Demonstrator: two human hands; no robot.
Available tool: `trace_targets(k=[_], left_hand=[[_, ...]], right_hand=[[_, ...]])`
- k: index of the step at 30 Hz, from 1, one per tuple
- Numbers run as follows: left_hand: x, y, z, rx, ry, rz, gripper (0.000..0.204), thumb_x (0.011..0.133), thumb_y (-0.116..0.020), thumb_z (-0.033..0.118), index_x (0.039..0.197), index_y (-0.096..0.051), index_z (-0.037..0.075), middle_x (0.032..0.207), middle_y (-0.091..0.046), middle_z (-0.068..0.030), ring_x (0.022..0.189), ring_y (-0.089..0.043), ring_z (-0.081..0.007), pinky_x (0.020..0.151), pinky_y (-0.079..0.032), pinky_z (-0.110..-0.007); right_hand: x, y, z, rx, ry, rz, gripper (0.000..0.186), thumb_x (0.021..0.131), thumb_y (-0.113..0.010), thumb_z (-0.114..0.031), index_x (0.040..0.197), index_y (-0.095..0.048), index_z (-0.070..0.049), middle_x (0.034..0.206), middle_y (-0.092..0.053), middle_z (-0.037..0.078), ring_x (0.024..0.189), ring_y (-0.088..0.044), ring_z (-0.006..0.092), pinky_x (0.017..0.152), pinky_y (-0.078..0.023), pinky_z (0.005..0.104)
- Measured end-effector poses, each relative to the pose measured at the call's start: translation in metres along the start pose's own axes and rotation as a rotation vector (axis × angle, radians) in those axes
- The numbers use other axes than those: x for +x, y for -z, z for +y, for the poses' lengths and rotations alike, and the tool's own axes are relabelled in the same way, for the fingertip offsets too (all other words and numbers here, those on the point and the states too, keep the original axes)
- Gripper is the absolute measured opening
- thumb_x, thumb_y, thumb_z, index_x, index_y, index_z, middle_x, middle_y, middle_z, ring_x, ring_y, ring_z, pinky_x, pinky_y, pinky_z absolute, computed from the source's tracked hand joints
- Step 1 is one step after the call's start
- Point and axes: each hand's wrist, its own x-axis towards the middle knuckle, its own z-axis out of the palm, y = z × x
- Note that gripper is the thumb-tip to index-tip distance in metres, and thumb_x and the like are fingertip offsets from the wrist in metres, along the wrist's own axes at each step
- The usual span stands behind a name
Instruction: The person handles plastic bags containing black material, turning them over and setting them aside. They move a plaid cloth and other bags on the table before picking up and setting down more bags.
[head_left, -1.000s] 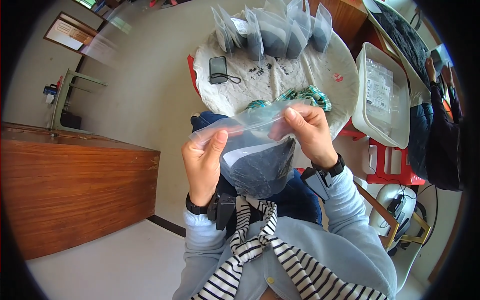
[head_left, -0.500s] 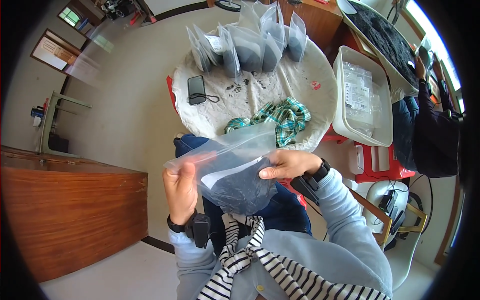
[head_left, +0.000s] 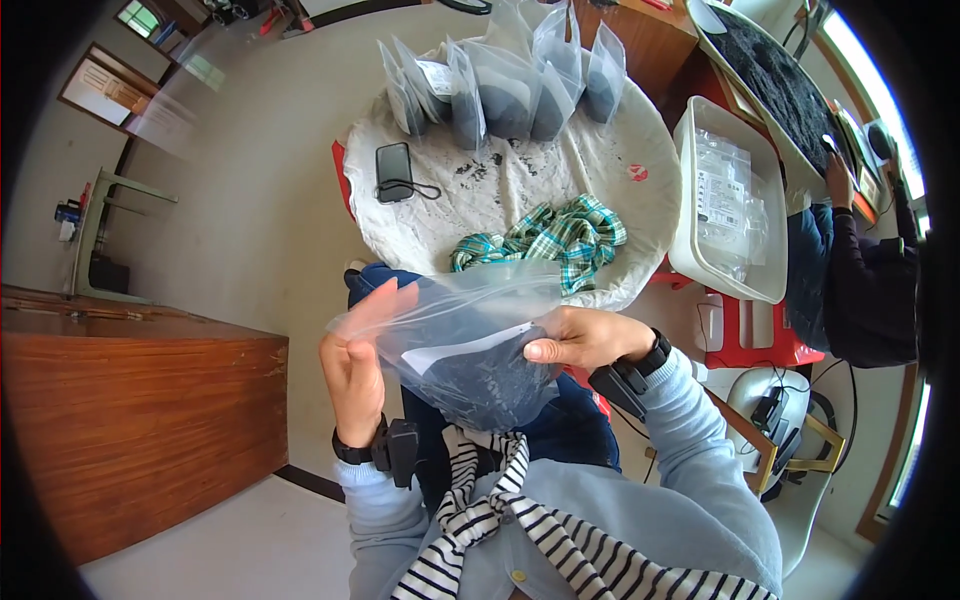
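Observation:
A translucent plastic bag [head_left: 470, 390] of dark contents with a white strip is held over my lap. My left hand [head_left: 352, 365] holds its upper left part, with some fingers extended along the film. My right hand [head_left: 590, 335] is closed on its right side, thumb across the front. Just beyond the bag, a green checked cloth [head_left: 585, 240] lies on a round, white cloth-covered surface [head_left: 385, 235]. Several similar upright bags [head_left: 500, 95] stand at its back, and a phone-like dark device [head_left: 393, 168] with a cord lies at its left.
At right, a white bin [head_left: 685, 240] of clear packets rests on a red stool [head_left: 775, 335]; a co-worker [head_left: 865, 290] works at a tray of dark material [head_left: 760, 65]. A white chair [head_left: 775, 390] is nearby. A wooden cabinet [head_left: 150, 420] stands left.
My right hand has moved down from the bag's top to its right side. My left hand has shifted left, its fingers now straighter. The co-worker's hands have moved down slightly.

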Motion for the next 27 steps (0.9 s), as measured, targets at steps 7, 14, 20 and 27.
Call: trace_targets(k=[7, 14, 20, 27], left_hand=[[-0.004, 0.015, 0.004, 0.208, -0.021, 0.003, 0.056, 0.091, -0.053, 0.045, 0.105, -0.060, -0.008, 0.099, -0.066, -0.0197, 0.090, -0.063, -0.0241, 0.090, -0.045, -0.037], [0.006, -0.003, -0.004, -0.356, -0.108, 0.009, 0.047, 0.091, -0.055, 0.036, 0.113, -0.057, -0.006, 0.100, -0.066, -0.0175, 0.092, -0.062, -0.0230, 0.090, -0.044, -0.040], [0.014, -0.004, -0.061, 0.182, -0.031, 0.118, 0.033, 0.090, -0.057, 0.023, 0.113, -0.057, 0.000, 0.094, -0.067, -0.0118, 0.091, -0.061, -0.0213, 0.094, -0.039, -0.040], [0.010, -0.008, -0.102, 0.885, -0.307, -0.032, 0.019, 0.086, -0.058, 0.011, 0.103, -0.063, 0.005, 0.085, -0.068, -0.0042, 0.079, -0.060, -0.0202, 0.089, -0.040, -0.037]], right_hand=[[-0.003, -0.004, -0.009, 0.059, -0.043, -0.003, 0.049, 0.094, -0.049, -0.041, 0.099, -0.060, 0.006, 0.075, -0.059, 0.007, 0.074, -0.057, 0.0146, 0.067, -0.050, 0.0303], [-0.046, 0.030, -0.006, -0.067, -0.007, 0.240, 0.046, 0.094, -0.050, -0.041, 0.090, -0.060, 0.004, 0.071, -0.059, 0.006, 0.071, -0.060, 0.0148, 0.062, -0.053, 0.0296], [-0.088, 0.094, 0.001, 0.203, -0.183, 0.798, 0.045, 0.094, -0.048, -0.041, 0.093, -0.062, 0.002, 0.081, -0.061, 0.007, 0.072, -0.061, 0.0153, 0.054, -0.055, 0.0291], [-0.020, 0.210, 0.076, 0.117, -0.090, 1.197, 0.048, 0.093, -0.045, -0.048, 0.110, -0.058, -0.005, 0.099, -0.060, 0.004, 0.076, -0.058, 0.0138, 0.057, -0.054, 0.0297]])
